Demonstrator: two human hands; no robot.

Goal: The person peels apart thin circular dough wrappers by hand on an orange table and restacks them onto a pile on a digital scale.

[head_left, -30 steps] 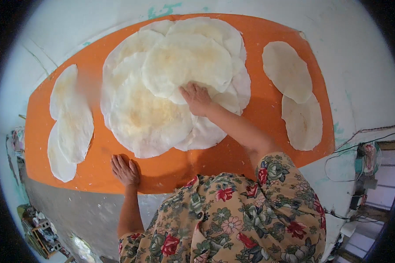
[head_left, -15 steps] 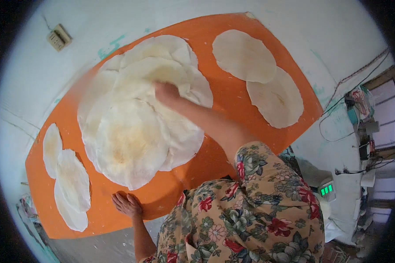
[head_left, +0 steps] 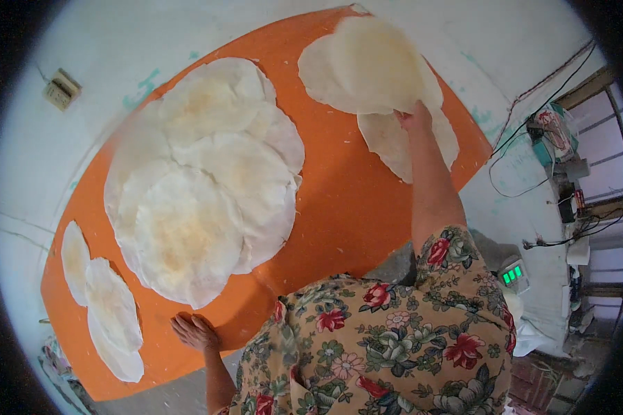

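My right hand [head_left: 414, 117] is closed on the near edge of a thin, round, pale flatbread [head_left: 377, 66] with a yellowish middle. This flatbread, a little blurred, is over two flatbreads at the far right; one of them, the nearer flatbread [head_left: 401, 149], shows below it. Whether it touches them I cannot tell. A wide heap of overlapping flatbreads [head_left: 187, 221], some browned in the middle, covers the centre left of the orange table [head_left: 332, 207]. Near the table's front edge my left hand [head_left: 195, 332] rests with fingers stretched out, close to the heap and holding nothing.
Several flatbreads [head_left: 111, 311] lie overlapped along the table's left side. A white wall with a socket box [head_left: 62, 90] borders the far side. At the right are hanging cables [head_left: 519, 124], a device with a lit green display [head_left: 512, 274] and cluttered shelves [head_left: 578, 200].
My right hand has moved from the heap to the far right and now carries a flatbread over those there. My left hand stays on the table. The view has shifted slightly.
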